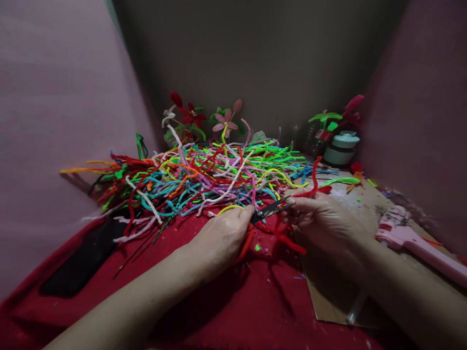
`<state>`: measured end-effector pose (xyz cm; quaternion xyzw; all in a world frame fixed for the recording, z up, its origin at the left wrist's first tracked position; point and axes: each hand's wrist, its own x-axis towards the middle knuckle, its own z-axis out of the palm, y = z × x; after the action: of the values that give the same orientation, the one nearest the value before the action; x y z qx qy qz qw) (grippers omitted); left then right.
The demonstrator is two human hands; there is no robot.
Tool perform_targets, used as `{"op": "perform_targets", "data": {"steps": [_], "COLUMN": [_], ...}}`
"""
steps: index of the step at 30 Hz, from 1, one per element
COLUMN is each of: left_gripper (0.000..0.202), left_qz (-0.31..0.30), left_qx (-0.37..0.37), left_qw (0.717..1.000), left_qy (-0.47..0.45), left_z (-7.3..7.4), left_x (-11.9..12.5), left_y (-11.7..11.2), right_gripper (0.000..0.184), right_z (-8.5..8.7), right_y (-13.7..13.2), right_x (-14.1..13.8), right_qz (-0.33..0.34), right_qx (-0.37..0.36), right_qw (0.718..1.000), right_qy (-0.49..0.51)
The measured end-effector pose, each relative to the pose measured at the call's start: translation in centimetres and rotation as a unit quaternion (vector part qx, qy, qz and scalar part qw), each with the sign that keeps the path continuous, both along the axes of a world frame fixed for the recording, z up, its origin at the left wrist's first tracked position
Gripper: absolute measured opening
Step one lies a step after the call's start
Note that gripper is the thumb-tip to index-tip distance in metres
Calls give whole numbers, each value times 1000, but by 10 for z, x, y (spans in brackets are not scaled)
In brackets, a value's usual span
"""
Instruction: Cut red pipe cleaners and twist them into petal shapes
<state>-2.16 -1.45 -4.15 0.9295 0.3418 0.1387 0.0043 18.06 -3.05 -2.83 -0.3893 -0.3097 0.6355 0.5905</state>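
Observation:
My left hand [230, 231] is closed round the handles of a pair of scissors [268, 212], their dark blades pointing right. The blade tips reach the fingertips of my right hand [324, 216]. That hand pinches red pipe cleaners [292, 247]; one end curls up above the fingers and others hang below. Just behind both hands lies a big tangled heap of pipe cleaners [219, 180] in many colours. The scissor handles are partly hidden by my left fingers.
A black phone [78, 265] lies at the left on the red cloth [204, 311]. To the right, a pink glue gun [412, 236] rests on cardboard [328, 304]. Pipe-cleaner flowers [226, 124] and a white-lidded jar [341, 148] stand at the back, near the walls.

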Motion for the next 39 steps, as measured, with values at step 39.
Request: {"op": "perform_targets", "data": {"steps": [39], "left_gripper": [25], "left_qz": [-98], "left_qx": [26], "left_qw": [946], "left_qy": [-307], "left_z": [11], "left_x": [15], "left_y": [-14], "right_gripper": [12], "right_z": [-8], "right_y": [-9], "right_x": [-19], "right_qz": [39], "right_qx": [-1], "right_qw": [989], "right_qy": [143]}}
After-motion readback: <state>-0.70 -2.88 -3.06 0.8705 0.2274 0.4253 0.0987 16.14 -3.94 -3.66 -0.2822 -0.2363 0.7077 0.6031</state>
